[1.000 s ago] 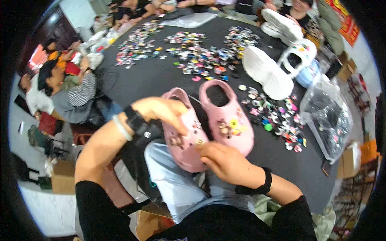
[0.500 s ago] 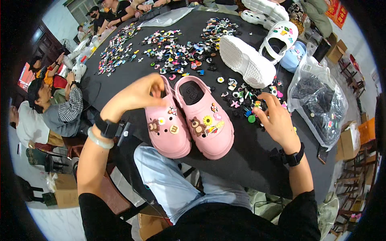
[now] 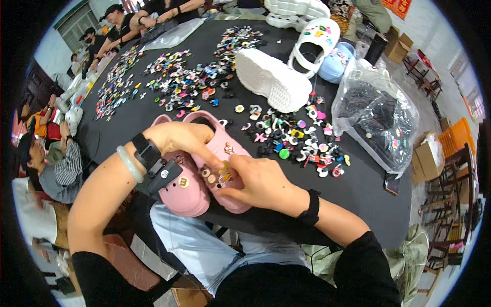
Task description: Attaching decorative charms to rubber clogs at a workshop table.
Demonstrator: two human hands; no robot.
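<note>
Two pink clogs (image 3: 182,197) stand side by side at the table's near edge, toes toward me. My left hand (image 3: 185,139) is closed on the right-hand clog (image 3: 232,140), one finger stretched over its top and other fingers hidden at the opening. Bent over the same clog, my right hand (image 3: 261,181) has its fingertips and thumb close together at the charms; whatever they pinch is hidden. A brown bear charm (image 3: 208,176) and a yellow charm (image 3: 223,166) show between the hands. The left-hand clog is partly covered by my left wrist and carries a round cream charm (image 3: 183,181).
Loose shoe charms (image 3: 294,130) lie just beyond my right hand, with larger heaps (image 3: 186,77) farther off. A white clog (image 3: 273,82) lies sole up, near another white clog (image 3: 319,38) and a blue one (image 3: 336,62). At right are a clear plastic bag (image 3: 376,117) and a phone (image 3: 392,183).
My right hand has moved left from the loose charms onto the right-hand clog. My left hand has crossed from the left-hand clog to the right-hand one. The view has shifted.
</note>
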